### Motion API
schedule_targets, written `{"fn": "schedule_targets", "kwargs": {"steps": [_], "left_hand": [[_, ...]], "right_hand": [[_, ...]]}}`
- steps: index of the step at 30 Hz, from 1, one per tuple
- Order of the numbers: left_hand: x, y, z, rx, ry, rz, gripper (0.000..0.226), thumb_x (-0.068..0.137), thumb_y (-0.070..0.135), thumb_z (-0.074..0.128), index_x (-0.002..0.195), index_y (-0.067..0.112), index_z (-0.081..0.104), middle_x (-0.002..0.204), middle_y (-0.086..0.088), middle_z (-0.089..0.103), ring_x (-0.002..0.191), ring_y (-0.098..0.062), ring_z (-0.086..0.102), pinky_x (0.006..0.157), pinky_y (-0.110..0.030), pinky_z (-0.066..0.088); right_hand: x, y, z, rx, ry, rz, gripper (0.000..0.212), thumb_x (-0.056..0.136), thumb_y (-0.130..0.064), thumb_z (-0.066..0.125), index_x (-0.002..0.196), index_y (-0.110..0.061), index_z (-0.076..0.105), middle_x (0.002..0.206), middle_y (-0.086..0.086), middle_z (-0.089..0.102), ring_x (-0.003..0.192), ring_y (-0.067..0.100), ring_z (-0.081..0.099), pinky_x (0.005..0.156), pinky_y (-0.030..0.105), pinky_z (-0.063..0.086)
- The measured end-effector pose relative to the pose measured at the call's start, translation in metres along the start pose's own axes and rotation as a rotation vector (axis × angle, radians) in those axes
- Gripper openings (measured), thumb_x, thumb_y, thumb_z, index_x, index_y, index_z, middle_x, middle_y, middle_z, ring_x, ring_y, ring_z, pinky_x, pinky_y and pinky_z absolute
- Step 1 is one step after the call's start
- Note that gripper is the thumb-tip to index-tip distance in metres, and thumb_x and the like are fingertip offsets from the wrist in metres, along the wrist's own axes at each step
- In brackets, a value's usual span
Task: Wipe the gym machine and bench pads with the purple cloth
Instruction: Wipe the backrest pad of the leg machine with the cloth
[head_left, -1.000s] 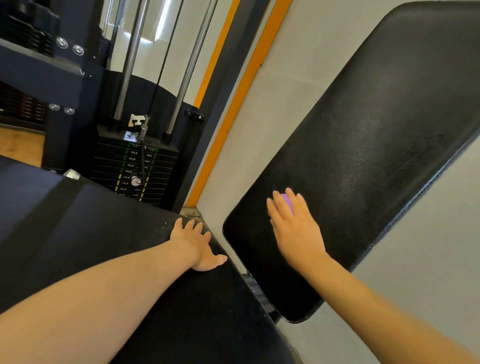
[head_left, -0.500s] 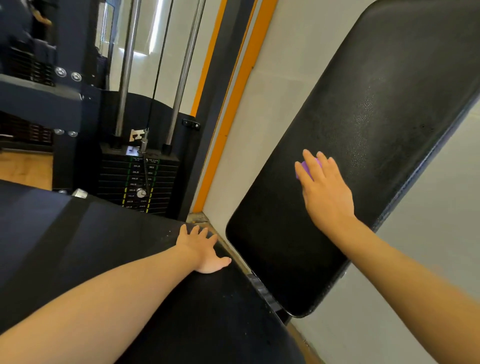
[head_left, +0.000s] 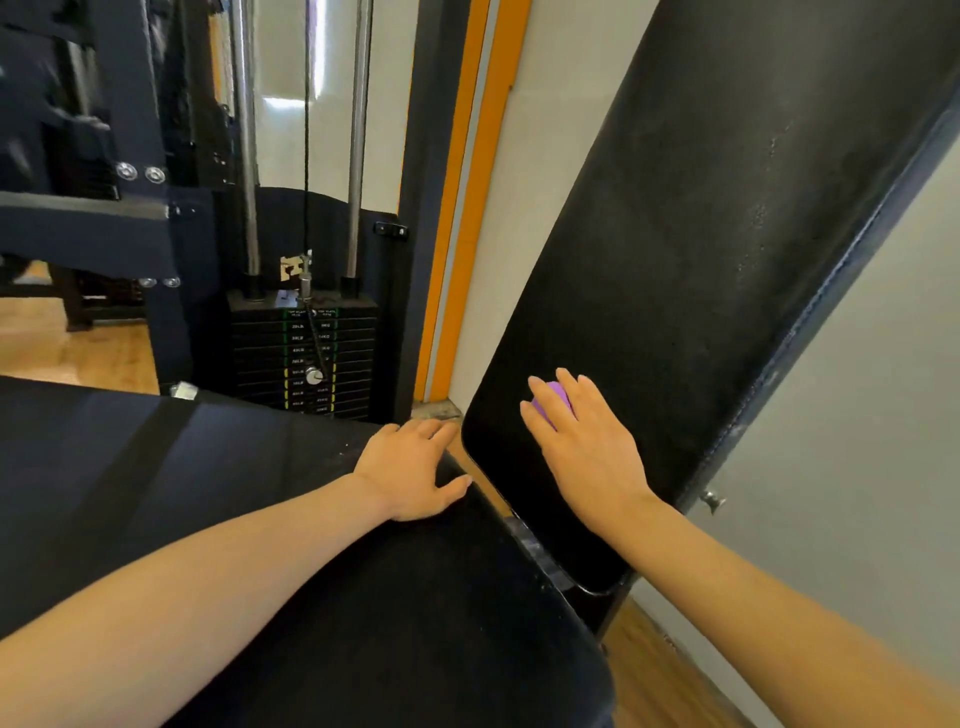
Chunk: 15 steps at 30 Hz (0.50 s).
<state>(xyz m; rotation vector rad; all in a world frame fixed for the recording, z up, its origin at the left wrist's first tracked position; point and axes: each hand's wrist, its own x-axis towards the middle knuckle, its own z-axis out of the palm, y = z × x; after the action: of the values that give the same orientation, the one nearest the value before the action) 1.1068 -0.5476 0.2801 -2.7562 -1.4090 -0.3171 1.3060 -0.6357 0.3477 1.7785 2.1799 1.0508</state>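
Observation:
A long black back pad (head_left: 701, 270) leans up and to the right against the wall. My right hand (head_left: 587, 447) lies flat on its lower part, fingers straight, pressing the purple cloth (head_left: 557, 396) against the pad. Only a small purple patch shows between the fingers. In front of me lies the black seat pad (head_left: 218, 519). My left hand (head_left: 410, 467) rests on its far edge, fingers spread and relaxed, holding nothing.
A black weight stack (head_left: 306, 358) with two chrome guide rods (head_left: 244, 140) and a cable stands behind the seat pad. An orange and dark door frame (head_left: 457, 208) runs beside it. The white wall (head_left: 857, 415) is on the right, wooden floor (head_left: 72, 348) at the left.
My right hand slid the cloth up the back pad, then back down to its lower part. My left hand has stayed on the seat pad's edge.

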Motion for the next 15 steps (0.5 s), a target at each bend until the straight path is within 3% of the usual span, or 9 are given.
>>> {"fn": "schedule_targets", "kwargs": {"steps": [2, 4, 6, 9, 11, 15], "left_hand": [[0.001, 0.004, -0.009, 0.040, 0.009, 0.037, 0.074, 0.095, 0.065, 0.041, 0.153, 0.018, 0.033, 0.154, -0.002, 0.041, 0.140, -0.020, 0.039, 0.112, -0.036, 0.035], [0.004, 0.009, -0.023, 0.082, 0.030, 0.070, 0.070, 0.095, 0.064, 0.042, 0.149, 0.018, 0.039, 0.146, -0.002, 0.049, 0.133, -0.021, 0.046, 0.107, -0.036, 0.038], [0.009, 0.015, -0.040, 0.102, 0.074, 0.078, 0.065, 0.095, 0.062, 0.043, 0.142, 0.017, 0.046, 0.136, -0.002, 0.056, 0.125, -0.021, 0.052, 0.102, -0.035, 0.041], [0.014, 0.024, -0.067, 0.089, 0.112, 0.065, 0.064, 0.096, 0.061, 0.045, 0.140, 0.015, 0.050, 0.136, -0.003, 0.057, 0.124, -0.022, 0.054, 0.101, -0.035, 0.043], [0.014, 0.031, -0.085, 0.087, 0.113, 0.078, 0.063, 0.096, 0.059, 0.046, 0.141, 0.014, 0.050, 0.136, -0.004, 0.058, 0.123, -0.022, 0.055, 0.101, -0.035, 0.044], [0.007, 0.044, -0.129, 0.076, 0.106, 0.110, 0.061, 0.097, 0.057, 0.047, 0.140, 0.014, 0.051, 0.132, -0.003, 0.060, 0.118, -0.021, 0.057, 0.097, -0.034, 0.044]], "right_hand": [[-0.001, 0.005, -0.003, 0.035, 0.005, -0.049, 0.067, 0.098, -0.015, 0.055, 0.155, -0.014, 0.020, 0.164, 0.012, 0.007, 0.151, 0.035, 0.006, 0.121, 0.043, 0.002], [-0.001, 0.008, -0.013, 0.071, -0.034, -0.054, 0.068, 0.099, -0.014, 0.053, 0.156, -0.014, 0.017, 0.164, 0.012, 0.006, 0.151, 0.034, 0.007, 0.122, 0.042, 0.003], [-0.001, 0.009, -0.017, 0.127, -0.010, -0.048, 0.069, 0.093, -0.012, 0.063, 0.153, -0.013, 0.029, 0.162, 0.015, 0.019, 0.148, 0.034, 0.021, 0.121, 0.042, 0.014], [-0.004, 0.014, -0.024, 0.229, 0.032, 0.014, 0.073, 0.057, -0.012, 0.093, 0.125, -0.009, 0.066, 0.134, 0.018, 0.060, 0.119, 0.036, 0.060, 0.102, 0.043, 0.047], [-0.008, 0.020, -0.030, 0.265, 0.022, 0.023, 0.072, 0.050, -0.013, 0.096, 0.118, -0.009, 0.070, 0.126, 0.017, 0.065, 0.112, 0.036, 0.064, 0.095, 0.043, 0.052], [-0.017, 0.037, -0.052, 0.313, -0.040, 0.055, 0.071, 0.056, -0.012, 0.095, 0.122, -0.010, 0.068, 0.129, 0.017, 0.063, 0.115, 0.036, 0.062, 0.097, 0.044, 0.052]]}}
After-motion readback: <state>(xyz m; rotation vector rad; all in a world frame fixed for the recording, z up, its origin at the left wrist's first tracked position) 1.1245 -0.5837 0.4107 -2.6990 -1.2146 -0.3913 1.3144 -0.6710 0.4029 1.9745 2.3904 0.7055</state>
